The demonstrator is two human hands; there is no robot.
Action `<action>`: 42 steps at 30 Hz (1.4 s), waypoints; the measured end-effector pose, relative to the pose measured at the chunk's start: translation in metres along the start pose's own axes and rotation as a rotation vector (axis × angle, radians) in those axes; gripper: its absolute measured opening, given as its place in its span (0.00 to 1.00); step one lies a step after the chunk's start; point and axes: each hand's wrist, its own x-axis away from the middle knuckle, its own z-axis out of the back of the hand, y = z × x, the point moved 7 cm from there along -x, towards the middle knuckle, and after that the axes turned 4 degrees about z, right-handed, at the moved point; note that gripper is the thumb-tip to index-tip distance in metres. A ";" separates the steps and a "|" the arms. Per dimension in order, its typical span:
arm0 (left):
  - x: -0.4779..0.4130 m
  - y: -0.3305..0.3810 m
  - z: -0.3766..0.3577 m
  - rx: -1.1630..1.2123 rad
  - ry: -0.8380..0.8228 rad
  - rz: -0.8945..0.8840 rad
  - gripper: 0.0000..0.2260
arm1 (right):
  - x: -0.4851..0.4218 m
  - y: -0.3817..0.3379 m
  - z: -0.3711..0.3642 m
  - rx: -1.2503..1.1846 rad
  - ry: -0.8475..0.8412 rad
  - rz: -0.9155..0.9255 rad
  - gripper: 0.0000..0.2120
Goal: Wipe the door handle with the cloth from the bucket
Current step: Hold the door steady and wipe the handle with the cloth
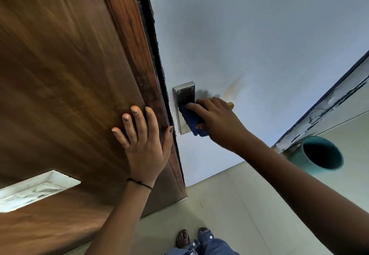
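A silver metal handle plate (183, 93) is fixed to the pale blue-white door (249, 45). My right hand (216, 119) is closed around a dark blue cloth (190, 120) and presses it over the lever, which is mostly hidden; only its yellowish tip (231, 105) shows past my fingers. My left hand (142, 141) lies flat with fingers spread on the brown wooden panel (65, 75) beside the door edge, holding nothing. A teal bucket (317, 156) stands on the floor at the right.
The wooden panel fills the left half, with a pale cut-out (38, 189) low on it. A dark gap (153, 41) runs between panel and door. Beige floor tiles (229, 204) lie below, with my feet (193, 238). A worn frame strip (327, 103) runs at right.
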 end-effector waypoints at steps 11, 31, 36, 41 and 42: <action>0.002 -0.006 0.001 -0.038 -0.019 -0.067 0.36 | 0.009 0.055 0.010 -0.181 -0.122 -0.166 0.26; 0.004 -0.007 -0.001 -0.070 -0.014 -0.101 0.37 | 0.039 0.105 -0.023 -1.037 0.053 -0.474 0.27; 0.004 -0.007 -0.001 -0.068 -0.011 -0.097 0.37 | 0.059 0.094 -0.061 -1.665 0.330 -0.610 0.29; 0.004 -0.007 -0.001 -0.055 -0.015 -0.101 0.37 | 0.053 0.067 -0.090 -2.201 0.593 -0.665 0.24; 0.004 -0.008 0.000 -0.052 -0.016 -0.100 0.36 | 0.051 0.060 -0.094 -2.303 0.653 -0.671 0.19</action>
